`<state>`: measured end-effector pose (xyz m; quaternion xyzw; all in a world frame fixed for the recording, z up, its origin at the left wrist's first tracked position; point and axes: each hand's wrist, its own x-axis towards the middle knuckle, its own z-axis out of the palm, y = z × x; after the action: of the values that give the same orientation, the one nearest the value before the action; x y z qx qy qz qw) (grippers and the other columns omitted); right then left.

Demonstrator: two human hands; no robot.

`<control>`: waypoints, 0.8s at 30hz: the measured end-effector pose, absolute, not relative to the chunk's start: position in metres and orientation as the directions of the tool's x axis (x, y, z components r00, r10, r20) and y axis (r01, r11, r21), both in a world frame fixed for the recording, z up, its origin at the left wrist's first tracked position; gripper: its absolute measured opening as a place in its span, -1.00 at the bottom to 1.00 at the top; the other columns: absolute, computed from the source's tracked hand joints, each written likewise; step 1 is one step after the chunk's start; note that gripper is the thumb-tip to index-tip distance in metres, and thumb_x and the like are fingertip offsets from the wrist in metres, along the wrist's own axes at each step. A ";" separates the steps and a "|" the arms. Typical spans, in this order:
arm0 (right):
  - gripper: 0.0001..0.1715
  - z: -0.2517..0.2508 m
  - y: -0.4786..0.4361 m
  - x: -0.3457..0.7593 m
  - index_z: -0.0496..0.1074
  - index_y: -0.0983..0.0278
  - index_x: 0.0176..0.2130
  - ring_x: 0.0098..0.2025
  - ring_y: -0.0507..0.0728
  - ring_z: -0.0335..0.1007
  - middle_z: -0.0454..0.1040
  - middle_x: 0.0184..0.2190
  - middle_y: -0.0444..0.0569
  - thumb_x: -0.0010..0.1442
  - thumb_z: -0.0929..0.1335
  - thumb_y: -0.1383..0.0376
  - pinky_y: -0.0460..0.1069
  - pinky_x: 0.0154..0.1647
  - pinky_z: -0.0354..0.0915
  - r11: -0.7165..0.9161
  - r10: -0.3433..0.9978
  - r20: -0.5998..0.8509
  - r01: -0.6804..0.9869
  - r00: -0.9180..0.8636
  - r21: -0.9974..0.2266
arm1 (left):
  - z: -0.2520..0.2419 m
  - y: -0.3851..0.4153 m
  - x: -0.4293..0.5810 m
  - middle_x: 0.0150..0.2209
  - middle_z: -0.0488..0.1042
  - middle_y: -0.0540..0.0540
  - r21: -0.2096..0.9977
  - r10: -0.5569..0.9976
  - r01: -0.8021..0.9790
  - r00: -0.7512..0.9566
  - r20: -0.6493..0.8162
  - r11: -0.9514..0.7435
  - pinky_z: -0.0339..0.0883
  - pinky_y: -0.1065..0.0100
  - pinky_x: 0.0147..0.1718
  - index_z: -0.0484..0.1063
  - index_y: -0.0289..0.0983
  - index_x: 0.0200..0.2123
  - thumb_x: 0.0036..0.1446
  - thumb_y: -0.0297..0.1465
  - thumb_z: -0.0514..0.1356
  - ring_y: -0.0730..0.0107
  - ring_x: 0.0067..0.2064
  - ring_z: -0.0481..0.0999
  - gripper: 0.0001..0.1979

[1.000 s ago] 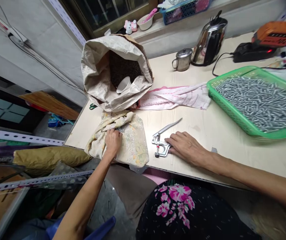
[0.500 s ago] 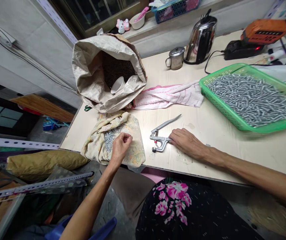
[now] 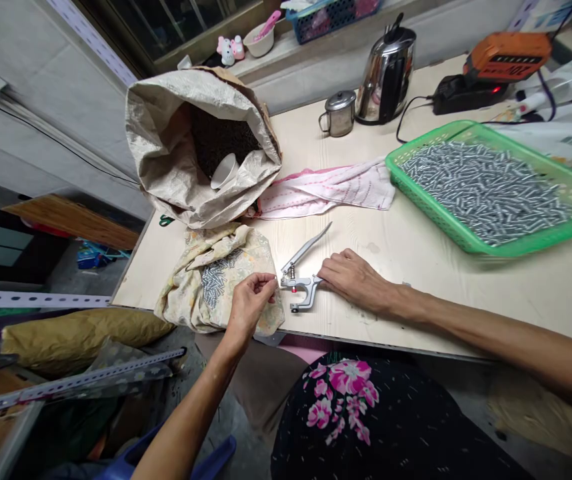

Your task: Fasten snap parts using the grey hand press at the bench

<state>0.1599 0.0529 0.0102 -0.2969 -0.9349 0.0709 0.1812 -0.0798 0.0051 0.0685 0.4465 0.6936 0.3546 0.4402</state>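
My right hand [image 3: 349, 275] is closed around the lower handle of grey snap pliers [image 3: 306, 287], which lie on their side on the table. Their upper handle is spread wide, and a red part shows between the jaws. My left hand [image 3: 252, 300] is pinched, with its fingertips close to the head of the pliers; what it holds is too small to make out. Under and beside that hand lies a patterned cloth [image 3: 196, 280] with a pile of small silver metal pins [image 3: 215, 280] on it.
A large sack [image 3: 166, 153] with dark contents and a white cup [image 3: 225, 171] stands behind the cloth. A pink-white towel [image 3: 336, 190] lies mid-table. At right is a green basket [image 3: 431, 210] full of metal pins. Behind stand a metal mug [image 3: 341, 115] and kettle [image 3: 387, 73].
My left hand has moved right, from over the pile of pins to the head of the pliers. The right hand keeps its grip on the handle. The view has shifted slightly.
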 end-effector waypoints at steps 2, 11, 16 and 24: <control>-0.60 0.012 0.065 0.153 0.36 0.26 -0.26 -0.26 0.14 0.20 0.42 -0.31 -0.02 0.47 0.10 0.16 0.05 -0.19 -0.01 0.810 0.585 0.280 0.531 -0.761 -0.248 | 0.067 0.003 -0.078 -0.52 0.46 0.01 0.887 0.921 0.272 -0.221 -0.321 0.374 0.31 0.45 -0.51 0.50 -0.34 -0.37 -0.13 -0.23 0.33 0.51 -0.52 0.38 -0.70; -0.64 0.010 0.059 0.162 0.35 0.27 -0.31 -0.30 0.13 0.14 0.40 -0.36 -0.04 0.46 0.13 0.26 0.05 -0.22 -0.06 0.790 0.612 0.345 0.576 -0.712 -0.211 | 0.049 0.005 -0.067 -0.58 0.41 0.03 0.875 0.887 0.182 -0.207 -0.412 0.449 0.15 0.48 -0.58 0.52 -0.39 -0.44 -0.20 -0.19 0.35 0.57 -0.58 0.28 -0.65; -0.63 0.005 0.037 0.165 0.35 0.27 -0.32 -0.30 0.12 0.14 0.40 -0.37 -0.06 0.46 0.13 0.24 0.05 -0.22 -0.06 0.800 0.601 0.322 0.553 -0.732 -0.234 | 0.046 0.001 -0.066 -0.61 0.40 0.04 0.859 0.883 0.214 -0.180 -0.434 0.466 0.11 0.49 -0.60 0.53 -0.39 -0.44 -0.20 -0.17 0.36 0.58 -0.60 0.25 -0.63; -0.64 -0.009 0.064 0.155 0.40 0.27 -0.23 -0.21 0.14 0.20 0.43 -0.26 -0.02 0.45 0.16 0.15 0.04 -0.18 -0.05 0.770 0.633 0.257 0.559 -0.730 -0.309 | 0.043 -0.004 -0.068 -0.63 0.38 0.03 0.826 0.845 0.192 -0.200 -0.495 0.530 0.15 0.50 -0.67 0.51 -0.38 -0.46 -0.25 -0.14 0.39 0.57 -0.62 0.26 -0.60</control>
<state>0.1549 0.0642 -0.0088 -0.3223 -0.9241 0.1056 0.1758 -0.0683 -0.0040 0.0432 0.3669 0.7069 0.3169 0.5150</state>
